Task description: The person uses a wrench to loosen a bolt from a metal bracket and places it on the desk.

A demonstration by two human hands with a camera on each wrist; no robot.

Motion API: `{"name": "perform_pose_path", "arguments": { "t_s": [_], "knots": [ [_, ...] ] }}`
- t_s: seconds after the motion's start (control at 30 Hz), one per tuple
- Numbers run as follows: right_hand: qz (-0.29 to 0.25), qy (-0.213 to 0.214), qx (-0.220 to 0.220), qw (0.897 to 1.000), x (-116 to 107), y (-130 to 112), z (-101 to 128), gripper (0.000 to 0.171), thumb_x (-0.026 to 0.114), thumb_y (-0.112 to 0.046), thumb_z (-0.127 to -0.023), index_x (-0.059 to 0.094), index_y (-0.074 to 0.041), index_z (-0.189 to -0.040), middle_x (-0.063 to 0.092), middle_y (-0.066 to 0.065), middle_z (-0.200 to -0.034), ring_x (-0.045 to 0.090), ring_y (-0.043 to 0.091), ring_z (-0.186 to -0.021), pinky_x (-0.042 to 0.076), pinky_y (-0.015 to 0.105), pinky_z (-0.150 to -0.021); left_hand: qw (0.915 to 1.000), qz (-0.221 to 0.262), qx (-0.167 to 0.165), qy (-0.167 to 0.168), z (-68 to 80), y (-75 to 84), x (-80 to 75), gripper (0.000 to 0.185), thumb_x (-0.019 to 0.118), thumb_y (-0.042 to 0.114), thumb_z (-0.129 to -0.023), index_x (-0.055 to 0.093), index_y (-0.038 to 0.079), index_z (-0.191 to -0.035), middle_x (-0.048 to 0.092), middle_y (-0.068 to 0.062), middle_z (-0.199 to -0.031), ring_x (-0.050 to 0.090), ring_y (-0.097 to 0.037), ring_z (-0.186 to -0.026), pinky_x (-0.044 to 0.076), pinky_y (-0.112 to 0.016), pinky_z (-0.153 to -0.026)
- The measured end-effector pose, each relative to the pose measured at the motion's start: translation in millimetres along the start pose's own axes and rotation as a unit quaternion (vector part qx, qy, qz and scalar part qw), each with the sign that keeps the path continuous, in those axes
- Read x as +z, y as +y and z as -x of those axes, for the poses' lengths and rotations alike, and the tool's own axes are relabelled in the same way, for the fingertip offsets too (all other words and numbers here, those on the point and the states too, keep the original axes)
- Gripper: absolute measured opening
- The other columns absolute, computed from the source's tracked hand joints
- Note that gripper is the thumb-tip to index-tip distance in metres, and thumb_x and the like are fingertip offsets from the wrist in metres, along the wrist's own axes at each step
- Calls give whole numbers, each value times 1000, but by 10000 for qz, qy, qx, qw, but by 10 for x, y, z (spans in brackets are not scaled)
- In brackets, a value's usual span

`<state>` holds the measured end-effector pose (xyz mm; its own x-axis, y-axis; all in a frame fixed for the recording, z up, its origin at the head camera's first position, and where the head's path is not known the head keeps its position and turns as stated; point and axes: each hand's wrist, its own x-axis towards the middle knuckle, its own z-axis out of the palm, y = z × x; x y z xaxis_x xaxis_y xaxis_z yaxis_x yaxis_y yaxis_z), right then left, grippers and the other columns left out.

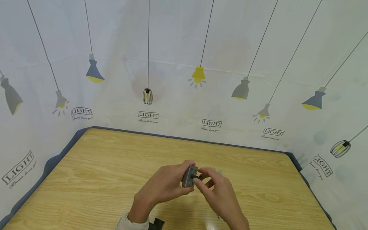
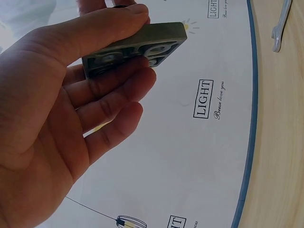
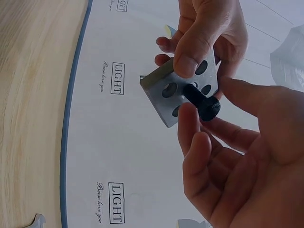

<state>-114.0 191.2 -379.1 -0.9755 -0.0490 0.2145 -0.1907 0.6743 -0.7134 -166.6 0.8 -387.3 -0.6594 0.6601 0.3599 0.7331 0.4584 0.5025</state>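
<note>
My left hand point(image 1: 165, 183) grips a small grey rectangular block point(image 1: 188, 176) by its edges, thumb on one side and fingers on the other. Several round holes pierce its flat face, seen best in the right wrist view; its other side, in the left wrist view, has hollowed recesses. A black bolt point(image 3: 203, 102) stands in a middle hole, head outward and part of its threaded shank showing. Around the bolt's head, my right hand point(image 1: 219, 191) holds thumb and forefinger on opposite sides. Both hands are raised over the wooden table point(image 1: 100, 169).
A slim silver wrench point(image 2: 281, 28) lies on the table, largely hidden behind the right hand in the head view. By the left sleeve point(image 1: 133, 223) a black object point(image 1: 157, 223) shows at the bottom edge. A white curtain point(image 1: 178, 48) printed with lamps stands around the table.
</note>
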Motion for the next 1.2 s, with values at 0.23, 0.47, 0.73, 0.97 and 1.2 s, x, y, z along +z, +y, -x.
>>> {"name": "perform_pose_path", "arguments": {
  "t_s": [0.23,0.47,0.73,0.97,1.2],
  "knots": [
    [-102,-183,377,9991,-6,12,6,26,60,-41,-97,72,-19,-103,71,-5,-93,60,3,-61,47,24,-56,9998,-182,81,91,11,-10,-3,53,81,23,-82,52,15,-125,61,12,-83,50,-1,-65,46,-18,-63],
    [-60,-338,480,9983,-7,22,-3,27,59,-43,-98,73,-19,-99,69,-7,-83,60,5,-61,47,25,-57,9998,-174,63,60,11,-11,-11,53,82,24,-82,51,14,-125,61,11,-83,50,-1,-65,45,-18,-62],
    [-127,-246,406,9988,-2,23,-2,26,61,-41,-97,73,-18,-95,68,-8,-79,59,4,-60,47,24,-56,9999,-111,96,77,9,-9,-9,54,82,24,-82,51,14,-125,62,11,-84,51,-1,-65,46,-18,-63],
    [-129,-197,351,9991,3,19,-3,25,61,-39,-97,73,-17,-94,69,-8,-79,59,3,-60,47,23,-56,9998,-128,116,77,8,-10,-9,53,82,24,-82,52,14,-124,62,11,-84,50,-1,-65,46,-18,-63],
    [-72,-193,276,9994,-6,24,-9,23,63,-36,-97,73,-17,-93,69,-9,-78,62,7,-62,48,23,-57,9999,-132,87,62,11,-10,-8,54,82,25,-82,52,15,-125,63,11,-85,51,-1,-65,46,-18,-63]
  ]
}}
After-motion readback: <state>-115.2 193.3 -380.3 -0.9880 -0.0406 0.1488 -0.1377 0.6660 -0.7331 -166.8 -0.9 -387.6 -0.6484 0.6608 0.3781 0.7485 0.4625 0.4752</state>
